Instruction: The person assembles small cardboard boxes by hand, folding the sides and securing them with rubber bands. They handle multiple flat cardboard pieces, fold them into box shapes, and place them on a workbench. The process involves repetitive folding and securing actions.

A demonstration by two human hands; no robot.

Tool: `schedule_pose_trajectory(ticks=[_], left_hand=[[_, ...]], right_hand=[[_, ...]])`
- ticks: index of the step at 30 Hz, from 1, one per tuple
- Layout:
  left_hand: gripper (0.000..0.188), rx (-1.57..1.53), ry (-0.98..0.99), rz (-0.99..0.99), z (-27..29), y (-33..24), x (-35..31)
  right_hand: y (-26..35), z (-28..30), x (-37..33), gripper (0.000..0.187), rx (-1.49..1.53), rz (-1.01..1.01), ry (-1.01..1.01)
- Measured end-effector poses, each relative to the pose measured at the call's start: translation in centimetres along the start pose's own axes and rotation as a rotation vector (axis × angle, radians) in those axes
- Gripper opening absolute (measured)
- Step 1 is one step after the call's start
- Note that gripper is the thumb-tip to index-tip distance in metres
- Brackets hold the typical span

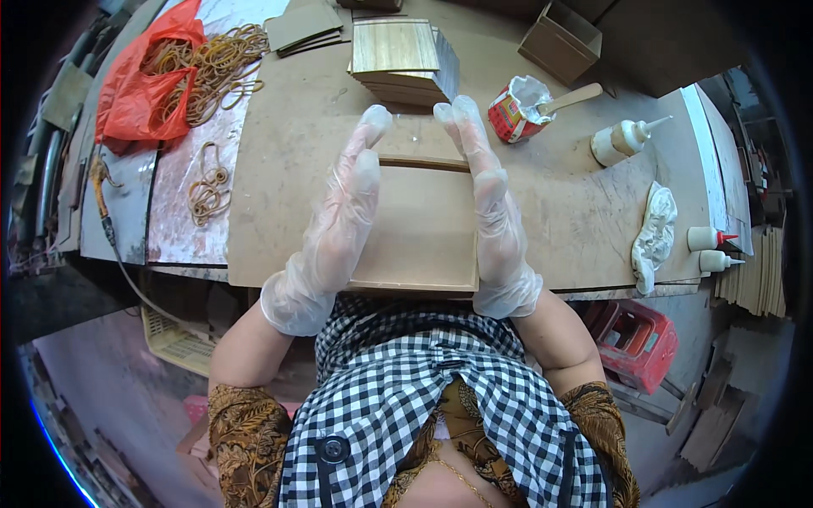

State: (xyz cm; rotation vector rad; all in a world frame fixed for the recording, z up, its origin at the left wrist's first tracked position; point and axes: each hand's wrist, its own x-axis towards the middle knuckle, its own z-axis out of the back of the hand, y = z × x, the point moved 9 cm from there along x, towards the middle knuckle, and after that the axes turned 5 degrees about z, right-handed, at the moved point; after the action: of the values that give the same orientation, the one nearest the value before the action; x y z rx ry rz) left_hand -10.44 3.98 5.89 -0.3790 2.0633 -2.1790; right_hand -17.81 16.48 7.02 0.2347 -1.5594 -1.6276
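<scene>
A brown fibreboard box (421, 222) lies at the table's near edge, with a thin raised strip along its far side. My left hand (339, 220), in a clear plastic glove, lies along the box's left side, its fingers stretched forward past the far corner. On the opposite side my right hand (494, 199), gloved the same way, rests along the edge with straight fingers. Both palms face inward with the box between them. How firmly they press cannot be seen.
Beyond my fingertips stands a stack of wooden panels (394, 46). To its right are an open glue bag (512, 110) with a wooden stick, a glue bottle (618, 142) and a white cloth (655, 233). Rubber bands (224, 63) spill from a red bag (144, 106) at left.
</scene>
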Motion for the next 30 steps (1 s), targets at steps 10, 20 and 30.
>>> schedule_pose_trajectory(ticks=[10,20,30], left_hand=[[0.073,-0.429,-0.265,0.152,4.4,3.9,1.7],[0.044,0.031,-0.216,0.157,2.3,3.2,-1.8],[0.053,-0.522,-0.379,0.081,2.0,3.2,-2.6]], right_hand=[[-3.0,3.0,1.4,0.066,0.508,0.023,-0.228],[-3.0,3.0,-2.3,0.04,0.613,-0.338,-0.336],[-7.2,4.9,-4.2,0.035,0.995,-0.172,-0.468]])
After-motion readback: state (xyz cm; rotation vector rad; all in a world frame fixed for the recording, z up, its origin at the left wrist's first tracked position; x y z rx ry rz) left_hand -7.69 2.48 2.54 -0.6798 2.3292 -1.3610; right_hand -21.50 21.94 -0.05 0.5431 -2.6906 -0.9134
